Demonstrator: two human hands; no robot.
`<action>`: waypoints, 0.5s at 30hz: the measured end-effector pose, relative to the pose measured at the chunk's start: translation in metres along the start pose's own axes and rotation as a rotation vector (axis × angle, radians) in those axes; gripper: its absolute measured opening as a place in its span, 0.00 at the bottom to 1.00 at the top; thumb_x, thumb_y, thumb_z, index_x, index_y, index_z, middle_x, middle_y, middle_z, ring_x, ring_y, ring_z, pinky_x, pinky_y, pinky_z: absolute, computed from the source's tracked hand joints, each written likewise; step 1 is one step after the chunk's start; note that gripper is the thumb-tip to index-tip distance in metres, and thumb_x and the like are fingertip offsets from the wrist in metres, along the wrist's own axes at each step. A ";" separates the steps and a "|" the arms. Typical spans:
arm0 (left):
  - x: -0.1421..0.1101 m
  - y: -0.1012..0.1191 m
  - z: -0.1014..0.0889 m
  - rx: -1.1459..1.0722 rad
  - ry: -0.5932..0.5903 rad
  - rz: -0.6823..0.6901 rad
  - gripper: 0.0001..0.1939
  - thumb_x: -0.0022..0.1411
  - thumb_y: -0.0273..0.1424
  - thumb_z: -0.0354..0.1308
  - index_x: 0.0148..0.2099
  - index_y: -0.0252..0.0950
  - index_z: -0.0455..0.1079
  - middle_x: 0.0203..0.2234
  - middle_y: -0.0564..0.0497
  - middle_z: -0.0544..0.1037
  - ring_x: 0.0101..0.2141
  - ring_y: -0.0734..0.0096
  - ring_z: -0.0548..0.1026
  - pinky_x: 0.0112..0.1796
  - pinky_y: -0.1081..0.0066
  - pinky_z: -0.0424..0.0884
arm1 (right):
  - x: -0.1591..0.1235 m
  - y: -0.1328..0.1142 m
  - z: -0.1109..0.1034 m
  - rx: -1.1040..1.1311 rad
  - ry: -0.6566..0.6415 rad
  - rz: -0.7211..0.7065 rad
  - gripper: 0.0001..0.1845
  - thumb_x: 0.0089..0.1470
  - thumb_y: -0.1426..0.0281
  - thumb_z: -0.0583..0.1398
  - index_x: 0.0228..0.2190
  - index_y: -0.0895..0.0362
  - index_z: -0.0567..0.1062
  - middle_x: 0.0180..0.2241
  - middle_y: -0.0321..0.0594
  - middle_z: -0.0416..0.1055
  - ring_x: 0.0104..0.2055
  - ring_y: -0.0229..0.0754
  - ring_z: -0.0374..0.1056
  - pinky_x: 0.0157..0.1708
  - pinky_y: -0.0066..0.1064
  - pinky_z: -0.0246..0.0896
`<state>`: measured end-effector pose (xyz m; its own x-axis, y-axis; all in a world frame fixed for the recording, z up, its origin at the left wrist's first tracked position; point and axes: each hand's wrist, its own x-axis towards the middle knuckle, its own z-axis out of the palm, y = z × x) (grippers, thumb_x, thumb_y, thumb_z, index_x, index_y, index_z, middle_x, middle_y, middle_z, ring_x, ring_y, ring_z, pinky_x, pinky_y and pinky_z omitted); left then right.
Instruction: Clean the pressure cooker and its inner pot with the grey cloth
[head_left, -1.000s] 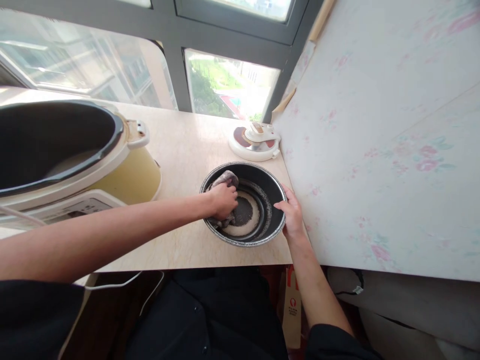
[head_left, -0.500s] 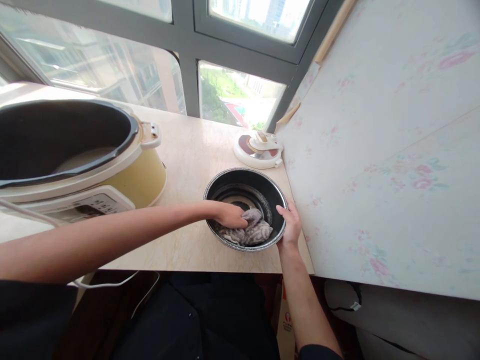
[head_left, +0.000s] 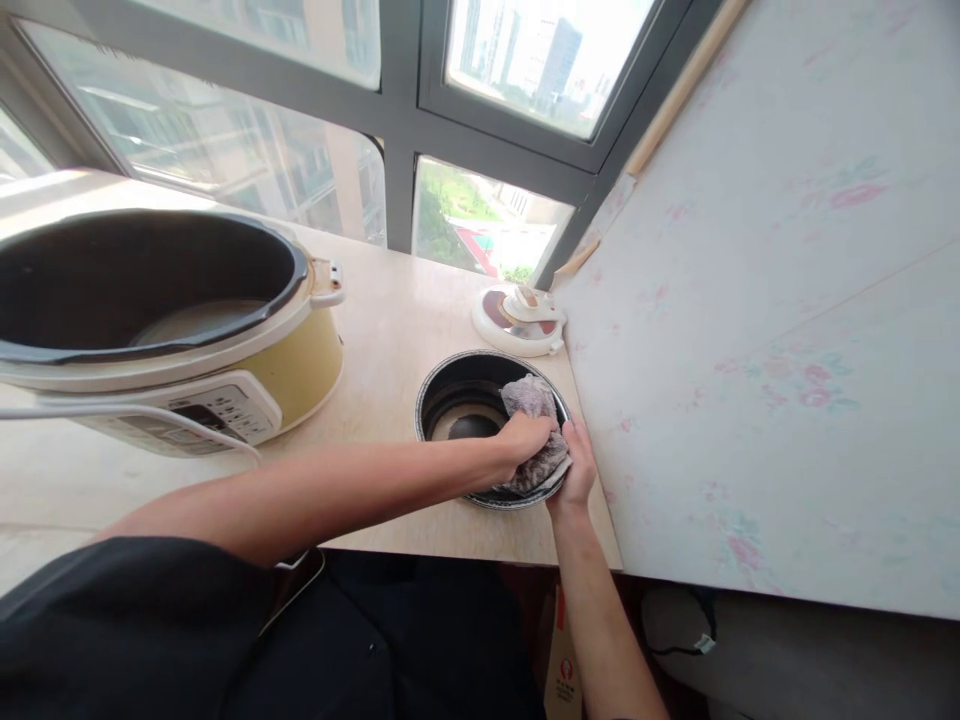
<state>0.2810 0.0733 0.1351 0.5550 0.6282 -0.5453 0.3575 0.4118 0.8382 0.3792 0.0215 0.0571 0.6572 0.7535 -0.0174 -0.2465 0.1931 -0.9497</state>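
One flower-patterned wall (head_left: 750,300) runs along the right edge of one pale, veined surface (head_left: 382,400). Towards the left of that surface stands one electric pressure cooker (head_left: 300,370), yellow and white, open at the top, its left side cut off by the view; some pale matter shows low inside (what it is, I cannot tell). One paper bag (head_left: 564,670) shows below the near edge.

One round, dark inner pot (head_left: 450,385) is beside the right edge, close to the near edge, its mouth facing up; whether its base touches the surface is hidden. A pale ring surrounds one dark round patch on its floor. One white lid (head_left: 517,322) with a handle lies in the far right corner, just beyond the pot and apart from it.

Two hands are at the pot. The left hand (head_left: 527,440) reaches in with its fingers closed on one cloth, pressing it to the right inner wall. The right hand (head_left: 577,465) curls partly closed around the right rim from outside, holding the pot. The one patterned grey cloth (head_left: 541,465) is bunched, its lower right part lying over the rim beside the right hand.
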 end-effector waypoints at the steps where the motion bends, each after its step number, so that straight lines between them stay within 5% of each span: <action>1: -0.001 -0.001 0.001 -0.009 0.006 0.036 0.19 0.63 0.35 0.51 0.54 0.35 0.66 0.53 0.41 0.77 0.50 0.62 0.76 0.48 0.70 0.73 | 0.000 0.001 0.002 0.007 0.014 -0.015 0.23 0.54 0.58 0.64 0.49 0.54 0.77 0.47 0.42 0.78 0.54 0.50 0.73 0.58 0.45 0.65; 10: -0.017 -0.012 -0.038 0.249 -0.192 0.264 0.11 0.49 0.24 0.53 0.37 0.37 0.67 0.31 0.53 0.76 0.34 0.67 0.74 0.32 0.73 0.68 | 0.005 0.015 0.002 0.000 0.050 -0.135 0.17 0.57 0.56 0.58 0.43 0.51 0.77 0.44 0.39 0.77 0.50 0.48 0.72 0.55 0.44 0.65; 15: -0.030 -0.003 -0.076 0.564 -0.378 0.467 0.10 0.49 0.21 0.52 0.34 0.36 0.69 0.28 0.56 0.73 0.33 0.70 0.71 0.34 0.75 0.66 | 0.010 0.014 -0.006 -0.113 0.055 -0.103 0.23 0.55 0.52 0.58 0.47 0.51 0.75 0.43 0.40 0.77 0.48 0.48 0.73 0.51 0.43 0.67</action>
<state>0.2057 0.1032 0.1483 0.9193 0.3469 -0.1860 0.2948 -0.2939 0.9092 0.3863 0.0277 0.0419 0.7133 0.6976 0.0678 -0.0960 0.1930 -0.9765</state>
